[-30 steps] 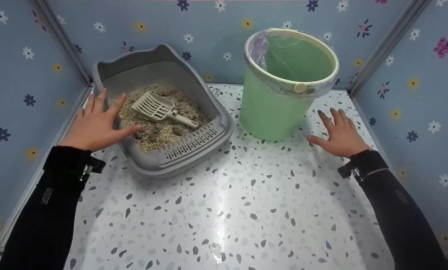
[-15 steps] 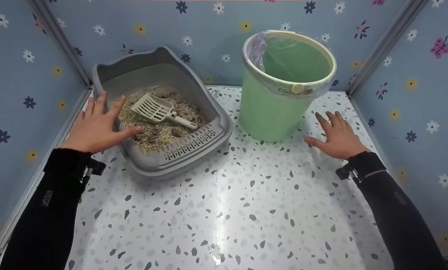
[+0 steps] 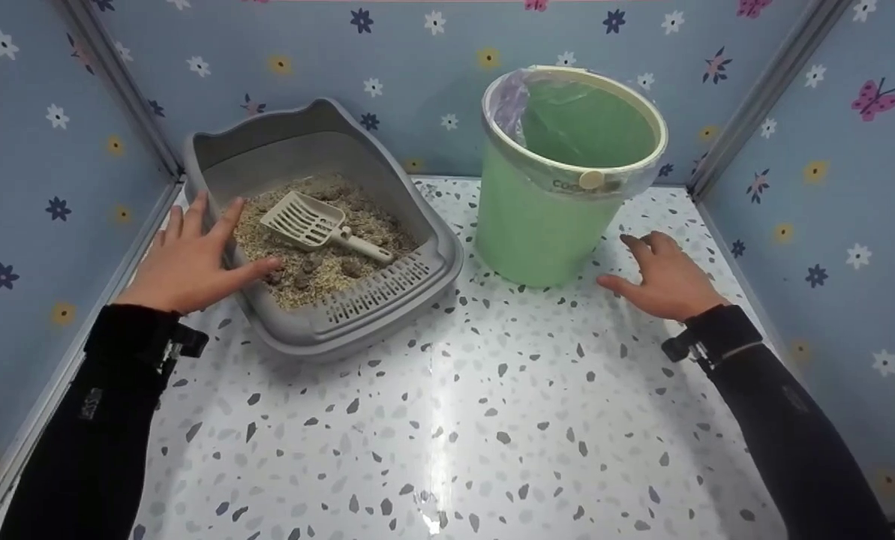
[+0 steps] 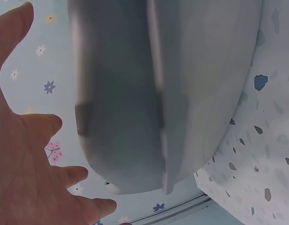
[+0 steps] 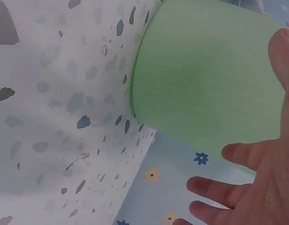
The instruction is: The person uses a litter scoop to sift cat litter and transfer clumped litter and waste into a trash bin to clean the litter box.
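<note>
A grey litter box (image 3: 372,315) stands at the left, partly filled with tan litter (image 3: 304,289) and darker clumps. On the litter lies a beige slotted litter scoop (image 3: 308,220), its handle towards the box's front right. My left hand (image 3: 188,262) is spread over the box's left edge and holds nothing; in the left wrist view a gap shows between its fingers and the box wall (image 4: 121,117). To the right of a green trash can (image 3: 541,232) my right hand (image 3: 665,277) hovers with fingers extended, apart from the can and holding nothing.
The trash can has a clear plastic liner (image 3: 511,109) held under a cream rim ring. Blue flowered panels (image 3: 447,75) close in the back and both sides. Speckled white flooring (image 3: 432,420) stretches in front of box and can.
My right hand has shifted slightly left, nearer the trash can, with its fingers bent a little more. The left hand stays by the box edge. The whole view has tilted slightly upward.
</note>
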Action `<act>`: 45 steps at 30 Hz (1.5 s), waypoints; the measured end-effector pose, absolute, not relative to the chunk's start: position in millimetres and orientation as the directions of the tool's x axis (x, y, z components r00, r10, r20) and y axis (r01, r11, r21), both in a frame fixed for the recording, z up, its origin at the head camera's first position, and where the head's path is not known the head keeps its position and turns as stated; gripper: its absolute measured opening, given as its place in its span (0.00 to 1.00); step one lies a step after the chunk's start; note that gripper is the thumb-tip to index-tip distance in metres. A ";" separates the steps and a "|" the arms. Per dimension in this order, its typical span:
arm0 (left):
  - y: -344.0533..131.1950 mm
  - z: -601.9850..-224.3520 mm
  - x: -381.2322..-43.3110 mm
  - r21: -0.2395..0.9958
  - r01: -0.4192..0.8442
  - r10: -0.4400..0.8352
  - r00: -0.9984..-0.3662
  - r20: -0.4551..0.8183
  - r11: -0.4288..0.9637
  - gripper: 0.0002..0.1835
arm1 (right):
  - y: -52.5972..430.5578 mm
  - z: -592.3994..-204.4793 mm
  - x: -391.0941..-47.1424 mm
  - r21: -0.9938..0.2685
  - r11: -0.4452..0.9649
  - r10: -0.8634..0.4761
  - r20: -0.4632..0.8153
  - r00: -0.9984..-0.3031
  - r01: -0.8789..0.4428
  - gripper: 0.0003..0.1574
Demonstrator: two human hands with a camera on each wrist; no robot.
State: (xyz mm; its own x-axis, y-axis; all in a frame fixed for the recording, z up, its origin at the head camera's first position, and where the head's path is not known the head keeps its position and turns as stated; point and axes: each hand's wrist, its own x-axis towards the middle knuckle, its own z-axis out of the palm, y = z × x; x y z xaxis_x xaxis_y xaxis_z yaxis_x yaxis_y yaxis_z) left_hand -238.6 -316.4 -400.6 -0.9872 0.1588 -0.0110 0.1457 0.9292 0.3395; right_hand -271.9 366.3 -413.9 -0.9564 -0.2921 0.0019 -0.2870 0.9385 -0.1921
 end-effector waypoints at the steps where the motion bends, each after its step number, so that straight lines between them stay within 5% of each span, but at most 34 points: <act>1: -317.0 -401.2 -238.5 0.342 0.146 0.159 -0.987 -0.010 0.928 0.60 | 364.2 -413.8 -271.4 -0.190 0.937 -0.296 0.007 -0.955 -0.292 0.65; 14: -326.8 -417.7 -238.9 0.513 0.055 0.039 -0.998 0.040 0.857 0.59 | 291.9 -415.0 -256.8 -0.363 0.842 -0.452 -0.072 -0.889 -0.398 0.45; 20: -328.2 -427.5 -236.9 0.699 -0.040 -0.022 -0.999 -0.034 0.714 0.57 | 249.3 -432.9 -260.2 -0.471 0.772 -0.513 -0.067 -0.856 -0.426 0.46; 26: -316.4 -438.8 -240.4 0.815 -0.130 -0.075 -0.992 -0.106 0.564 0.60 | 211.4 -456.5 -268.6 -0.631 0.701 -0.497 -0.100 -0.862 -0.331 0.57; 37: -310.5 -457.3 -249.9 0.924 -0.105 -0.146 -0.988 -0.054 0.368 0.56 | 153.8 -467.5 -295.5 -0.887 0.461 -0.380 -0.170 -0.909 -0.027 0.53; 45: -313.7 -463.2 -251.1 0.916 -0.133 -0.176 -0.982 -0.070 0.380 0.56 | 127.3 -467.5 -308.1 -0.935 0.354 -0.317 -0.136 -0.939 0.016 0.45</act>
